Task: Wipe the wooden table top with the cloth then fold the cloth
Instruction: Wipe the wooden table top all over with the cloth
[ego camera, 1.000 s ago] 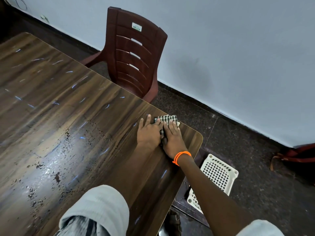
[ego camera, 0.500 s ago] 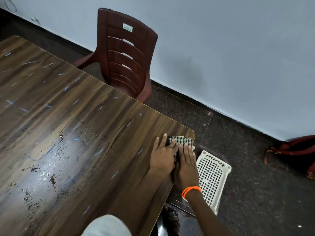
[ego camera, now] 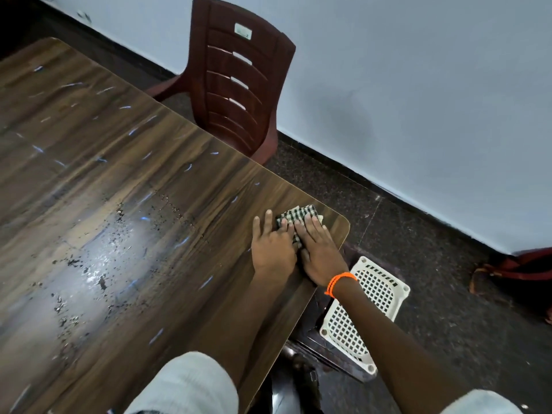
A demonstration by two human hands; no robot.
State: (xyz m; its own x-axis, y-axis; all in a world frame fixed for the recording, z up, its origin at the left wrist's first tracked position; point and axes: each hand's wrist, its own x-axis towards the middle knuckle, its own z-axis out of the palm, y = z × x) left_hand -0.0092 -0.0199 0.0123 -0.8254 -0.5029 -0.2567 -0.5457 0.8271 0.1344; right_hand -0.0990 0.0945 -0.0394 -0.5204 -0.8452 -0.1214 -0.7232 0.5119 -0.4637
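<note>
Your 1 cloth (ego camera: 298, 218) is a small folded pad, checked dark green and white, lying near the far right corner of the wooden surface (ego camera: 125, 180). Your 2 hands lie side by side on it: left hand (ego camera: 273, 249) and right hand (ego camera: 318, 252), fingers (ego camera: 310, 224) straight and pressing flat, gripping nothing. 1 brown chair (ego camera: 236, 82) and 1 white basket (ego camera: 366, 312) stand on the floor.
</note>
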